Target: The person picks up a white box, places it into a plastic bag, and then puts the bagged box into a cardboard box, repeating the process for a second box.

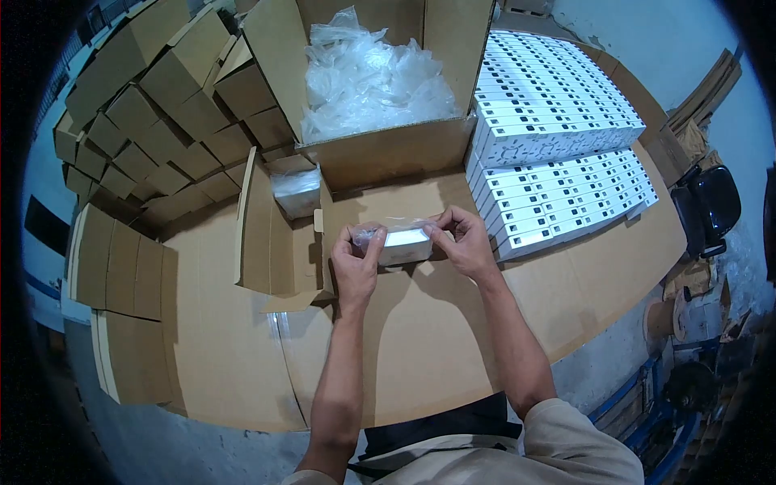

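Note:
Between my two hands is a small white box (406, 249) with a clear plastic bag (369, 234) around it. My left hand (356, 263) pinches the bag at the box's left end. At the right end, my right hand (465, 246) grips the bag's edge between thumb and fingers. Just left of my left hand stands an open cardboard carton (271, 250). In its far end lies a plastic-wrapped white box (297, 192). How far the bag covers the box in my hands I cannot make out.
A large carton (388, 149) behind my hands holds a heap of clear plastic bags (372, 77). Stacked white boxes (566, 194) with dark square marks fill the right side. Brown cartons (162, 113) pile up at the back left; more cartons (121, 267) line the table's left edge.

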`<action>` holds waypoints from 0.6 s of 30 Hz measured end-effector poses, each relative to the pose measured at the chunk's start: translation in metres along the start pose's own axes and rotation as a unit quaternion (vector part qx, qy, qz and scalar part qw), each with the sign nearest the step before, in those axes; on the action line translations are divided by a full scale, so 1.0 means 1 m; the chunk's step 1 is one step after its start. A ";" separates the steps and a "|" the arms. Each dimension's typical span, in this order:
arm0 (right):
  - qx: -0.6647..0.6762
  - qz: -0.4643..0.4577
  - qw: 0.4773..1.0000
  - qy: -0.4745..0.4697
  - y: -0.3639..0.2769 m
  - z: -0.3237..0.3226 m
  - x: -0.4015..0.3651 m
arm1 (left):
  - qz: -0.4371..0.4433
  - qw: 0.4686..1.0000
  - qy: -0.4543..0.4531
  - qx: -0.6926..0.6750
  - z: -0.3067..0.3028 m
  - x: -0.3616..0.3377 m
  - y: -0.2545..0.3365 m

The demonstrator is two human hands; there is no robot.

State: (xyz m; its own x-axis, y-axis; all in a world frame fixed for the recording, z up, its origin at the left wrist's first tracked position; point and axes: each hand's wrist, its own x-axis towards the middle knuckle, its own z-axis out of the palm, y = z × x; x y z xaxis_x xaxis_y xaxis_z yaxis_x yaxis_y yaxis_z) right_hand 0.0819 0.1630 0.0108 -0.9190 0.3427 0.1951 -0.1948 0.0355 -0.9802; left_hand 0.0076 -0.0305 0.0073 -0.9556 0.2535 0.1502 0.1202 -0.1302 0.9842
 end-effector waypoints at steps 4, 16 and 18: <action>0.118 -0.068 0.990 0.042 -0.020 0.011 -0.004 | -0.015 1.000 0.014 -0.010 0.003 0.002 -0.004; -0.153 0.034 0.982 -0.110 -0.024 -0.002 -0.004 | 0.008 0.999 0.016 -0.034 0.004 0.005 -0.013; -0.147 -0.004 0.984 -0.101 -0.022 -0.001 -0.005 | 0.003 0.999 0.015 -0.030 0.003 0.005 -0.015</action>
State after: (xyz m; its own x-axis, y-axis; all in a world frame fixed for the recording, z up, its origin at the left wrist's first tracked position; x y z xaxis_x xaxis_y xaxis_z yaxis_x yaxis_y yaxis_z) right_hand 0.0908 0.1614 0.0312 -0.9730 0.1488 0.1764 -0.1221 0.3168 -0.9406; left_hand 0.0020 -0.0247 -0.0062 -0.9625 0.2248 0.1516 0.1096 -0.1888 0.9759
